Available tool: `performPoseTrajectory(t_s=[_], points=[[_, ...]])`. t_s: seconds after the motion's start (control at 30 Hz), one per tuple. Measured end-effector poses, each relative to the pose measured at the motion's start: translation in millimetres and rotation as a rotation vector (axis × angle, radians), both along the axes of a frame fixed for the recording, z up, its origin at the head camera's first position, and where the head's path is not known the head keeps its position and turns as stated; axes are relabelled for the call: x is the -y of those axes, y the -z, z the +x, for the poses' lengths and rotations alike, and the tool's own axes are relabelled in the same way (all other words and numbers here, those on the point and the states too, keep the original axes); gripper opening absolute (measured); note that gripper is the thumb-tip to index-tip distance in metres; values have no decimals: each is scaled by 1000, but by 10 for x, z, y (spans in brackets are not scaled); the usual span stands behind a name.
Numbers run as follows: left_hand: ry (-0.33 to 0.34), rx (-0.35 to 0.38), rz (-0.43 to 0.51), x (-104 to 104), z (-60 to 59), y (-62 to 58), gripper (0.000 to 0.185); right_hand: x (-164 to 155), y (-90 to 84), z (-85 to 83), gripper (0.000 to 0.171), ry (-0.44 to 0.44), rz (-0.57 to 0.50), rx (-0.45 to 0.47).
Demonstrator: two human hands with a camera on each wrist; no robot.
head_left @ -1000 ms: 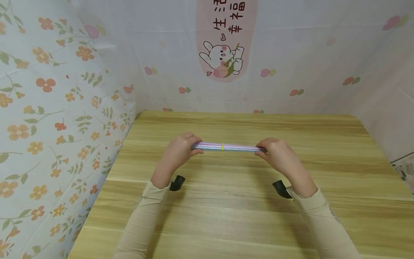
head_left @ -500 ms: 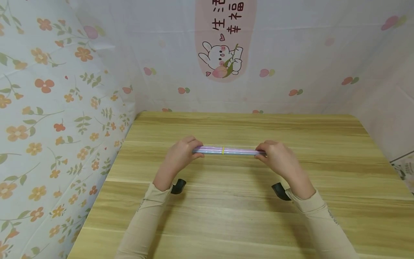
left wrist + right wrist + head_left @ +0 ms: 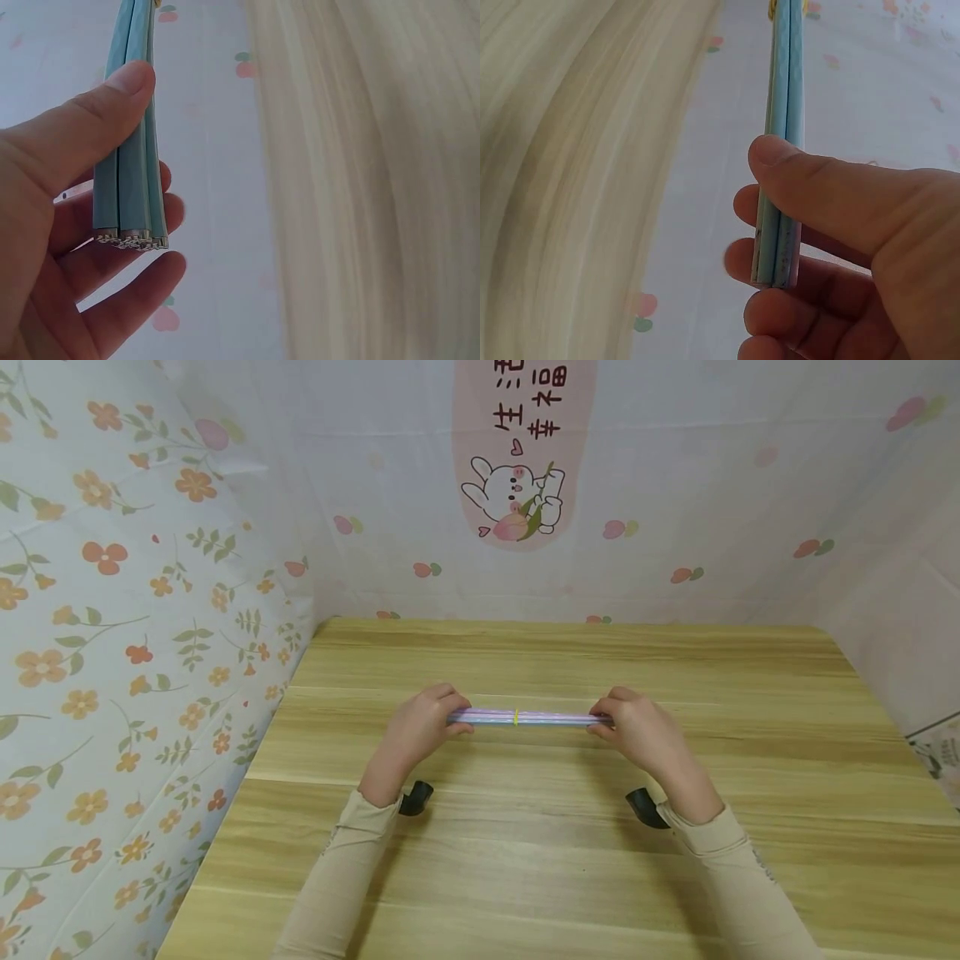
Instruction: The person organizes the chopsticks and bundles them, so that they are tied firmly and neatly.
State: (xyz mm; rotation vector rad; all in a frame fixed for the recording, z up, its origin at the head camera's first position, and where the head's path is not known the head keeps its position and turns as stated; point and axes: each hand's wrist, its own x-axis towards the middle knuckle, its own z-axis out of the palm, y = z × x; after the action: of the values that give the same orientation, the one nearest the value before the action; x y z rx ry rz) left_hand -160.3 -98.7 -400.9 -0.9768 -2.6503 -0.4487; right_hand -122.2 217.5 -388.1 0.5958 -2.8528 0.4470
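Note:
A bundle of thin pastel straws point(image 3: 528, 718), bound at its middle by a yellow rubber band point(image 3: 516, 717), is held level a little above the wooden table point(image 3: 540, 827). My left hand point(image 3: 420, 727) pinches the bundle's left end between thumb and fingers. In the left wrist view the thumb point(image 3: 90, 135) lies on the teal straws point(image 3: 131, 172), whose cut ends show. My right hand point(image 3: 637, 731) pinches the right end. In the right wrist view its thumb point(image 3: 817, 184) presses the blue straws point(image 3: 780, 150) against the fingers.
Cloth walls close the table in: an orange-flower print point(image 3: 112, 635) on the left, a pale sheet with a rabbit picture point(image 3: 517, 497) at the back. A black wrist mount point(image 3: 415, 797) sits under each forearm. Bare tabletop lies all round the hands.
Both hands have brought the straw bundle slightly lower and nearer to me, still level. The grip at each end is the same.

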Motion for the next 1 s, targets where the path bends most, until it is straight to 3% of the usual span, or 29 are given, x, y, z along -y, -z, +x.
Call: performPoseTrajectory(t_s=[0.33,1.0], points=[[-33,46,3,-10,-31,132,31,-1,98,-27,17,-4,-9,47],[-31,37,-28,-38,-89,343,30,-14,322,-66,15,-35,-22,98]])
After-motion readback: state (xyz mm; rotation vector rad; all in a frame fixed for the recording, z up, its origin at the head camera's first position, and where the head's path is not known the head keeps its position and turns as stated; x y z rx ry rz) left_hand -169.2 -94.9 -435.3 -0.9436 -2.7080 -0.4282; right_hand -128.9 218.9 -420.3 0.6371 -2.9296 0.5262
